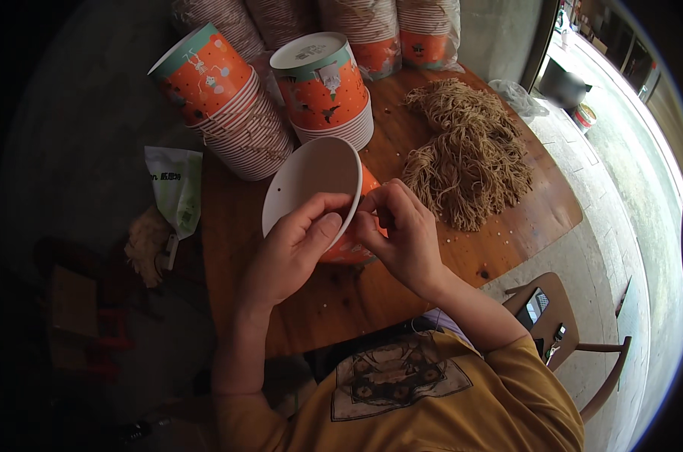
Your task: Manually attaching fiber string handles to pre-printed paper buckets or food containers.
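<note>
filling the middle of the frame, a round wooden table (507, 226) bears stacks of orange cups (240, 113) at upper left and top, and a heap of tan string (466, 154) at upper right. at centre the left hand (296, 245) grips a tilted cup (315, 188) by its white rim; the right hand (402, 230) pinches at that rim, perhaps on a string, too small to tell. grey concrete floor (620, 226) lies at right, with a stool (552, 313) at lower right. a green-white bag (177, 188) lies at left.
</note>
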A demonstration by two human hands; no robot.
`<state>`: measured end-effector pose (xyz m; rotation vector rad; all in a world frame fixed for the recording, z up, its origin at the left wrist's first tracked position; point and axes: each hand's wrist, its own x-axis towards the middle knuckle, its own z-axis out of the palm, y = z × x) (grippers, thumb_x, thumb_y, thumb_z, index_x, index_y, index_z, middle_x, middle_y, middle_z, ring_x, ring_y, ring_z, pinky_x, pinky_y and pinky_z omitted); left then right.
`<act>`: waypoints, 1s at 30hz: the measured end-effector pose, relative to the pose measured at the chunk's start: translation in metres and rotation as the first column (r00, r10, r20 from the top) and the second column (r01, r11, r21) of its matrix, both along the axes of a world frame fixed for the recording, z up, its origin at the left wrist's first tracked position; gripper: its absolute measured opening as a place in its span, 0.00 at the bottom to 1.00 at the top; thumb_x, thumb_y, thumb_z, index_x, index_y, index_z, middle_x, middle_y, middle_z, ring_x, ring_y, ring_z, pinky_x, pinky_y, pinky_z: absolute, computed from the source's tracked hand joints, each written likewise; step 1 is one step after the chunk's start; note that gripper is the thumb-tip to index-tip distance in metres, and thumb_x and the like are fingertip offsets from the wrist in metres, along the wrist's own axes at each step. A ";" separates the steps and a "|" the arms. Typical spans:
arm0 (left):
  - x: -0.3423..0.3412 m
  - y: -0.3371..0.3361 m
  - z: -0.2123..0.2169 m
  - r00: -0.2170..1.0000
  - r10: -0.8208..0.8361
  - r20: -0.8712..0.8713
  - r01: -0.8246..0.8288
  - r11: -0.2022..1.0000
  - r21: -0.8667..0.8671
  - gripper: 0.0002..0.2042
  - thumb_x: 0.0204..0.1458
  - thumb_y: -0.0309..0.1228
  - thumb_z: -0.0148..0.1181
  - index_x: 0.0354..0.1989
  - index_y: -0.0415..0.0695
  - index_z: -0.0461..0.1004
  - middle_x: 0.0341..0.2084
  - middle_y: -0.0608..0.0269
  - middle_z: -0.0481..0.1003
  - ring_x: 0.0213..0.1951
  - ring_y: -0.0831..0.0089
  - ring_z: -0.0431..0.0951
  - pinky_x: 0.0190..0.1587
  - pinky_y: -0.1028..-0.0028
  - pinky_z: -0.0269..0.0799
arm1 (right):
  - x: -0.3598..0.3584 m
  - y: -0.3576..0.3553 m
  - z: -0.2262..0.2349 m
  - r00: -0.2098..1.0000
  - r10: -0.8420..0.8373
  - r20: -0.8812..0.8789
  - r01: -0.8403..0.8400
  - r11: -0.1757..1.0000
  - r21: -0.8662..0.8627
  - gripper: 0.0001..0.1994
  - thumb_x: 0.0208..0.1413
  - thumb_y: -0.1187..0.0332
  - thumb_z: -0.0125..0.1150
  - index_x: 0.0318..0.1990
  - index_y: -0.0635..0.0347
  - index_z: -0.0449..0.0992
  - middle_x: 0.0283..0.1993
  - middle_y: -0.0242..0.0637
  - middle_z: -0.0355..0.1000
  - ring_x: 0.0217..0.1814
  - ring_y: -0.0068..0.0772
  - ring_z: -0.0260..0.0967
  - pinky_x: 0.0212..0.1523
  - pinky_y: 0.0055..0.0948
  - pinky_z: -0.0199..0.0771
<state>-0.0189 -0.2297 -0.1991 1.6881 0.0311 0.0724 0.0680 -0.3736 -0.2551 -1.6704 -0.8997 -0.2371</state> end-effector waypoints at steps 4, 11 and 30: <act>0.012 0.001 -0.008 0.997 -0.037 -0.065 0.039 0.999 0.030 0.08 0.62 0.27 0.47 0.44 0.37 0.70 0.36 0.67 0.74 0.40 0.84 0.73 0.45 0.80 0.70 | -0.002 -0.008 -0.003 0.999 -0.018 -0.048 0.018 1.000 -0.009 0.07 0.49 0.75 0.61 0.32 0.60 0.68 0.29 0.35 0.66 0.25 0.30 0.68 0.27 0.29 0.70; 0.032 -0.018 -0.015 0.993 -0.016 0.118 -0.057 0.804 0.591 0.01 0.58 0.23 0.48 0.37 0.39 0.65 0.32 0.54 0.73 0.37 0.57 0.76 0.40 0.64 0.69 | 0.012 -0.040 -0.005 0.857 0.182 -0.482 -0.198 0.980 0.019 0.08 0.56 0.73 0.60 0.42 0.62 0.69 0.31 0.24 0.68 0.31 0.10 0.62 0.31 0.15 0.65; 0.076 -0.040 -0.035 0.992 -0.091 -0.082 0.076 0.983 -0.169 0.04 0.62 0.29 0.49 0.40 0.43 0.67 0.27 0.72 0.68 0.29 0.85 0.66 0.34 0.83 0.64 | 0.090 -0.054 0.052 0.756 0.564 -0.333 -0.625 0.772 -0.112 0.07 0.58 0.72 0.56 0.43 0.61 0.71 0.37 0.27 0.72 0.37 0.13 0.66 0.37 0.19 0.68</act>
